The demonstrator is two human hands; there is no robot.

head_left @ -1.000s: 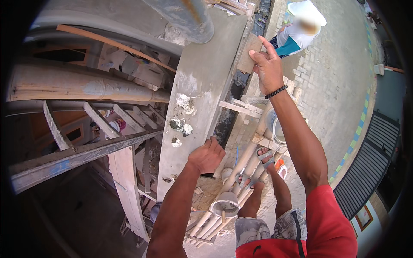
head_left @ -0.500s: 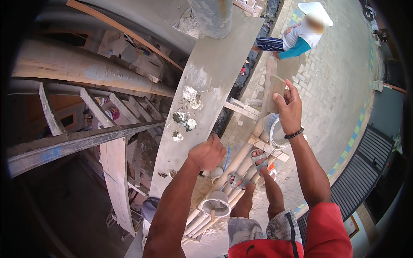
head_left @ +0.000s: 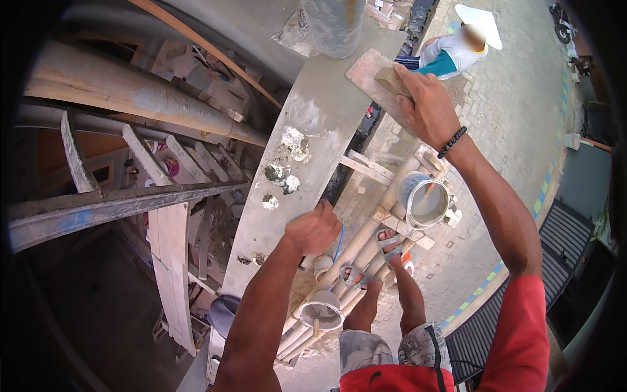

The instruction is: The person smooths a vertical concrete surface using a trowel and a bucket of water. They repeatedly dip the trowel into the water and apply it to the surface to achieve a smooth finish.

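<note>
My right hand [head_left: 430,106] grips the handle of a flat, worn wooden float [head_left: 371,77], which overlaps the outer edge of a grey concrete ledge [head_left: 307,124] near its upper end; whether it presses on the surface I cannot tell. My left hand [head_left: 313,228] is curled over the same edge lower down, gripping it. The ledge has rough holes and patches of white material [head_left: 290,144]. Below me, my sandalled feet rest on bamboo poles [head_left: 349,258], beside a bucket of murky liquid [head_left: 426,202] and a smaller pale bucket [head_left: 320,313].
A metal ladder-like frame [head_left: 130,202], a thick bamboo pole [head_left: 150,101] and a leaning board [head_left: 170,274] are on the left. A drainage gap [head_left: 346,170] runs beside the ledge. A co-worker in a white hat [head_left: 450,55] is on the paved lane; a dark gate [head_left: 555,248] stands right.
My right hand dropped to the right with the float, then rose back up-left onto the ledge's edge. My left hand stayed on the edge. The co-worker shifted position, and my view moved slightly.
</note>
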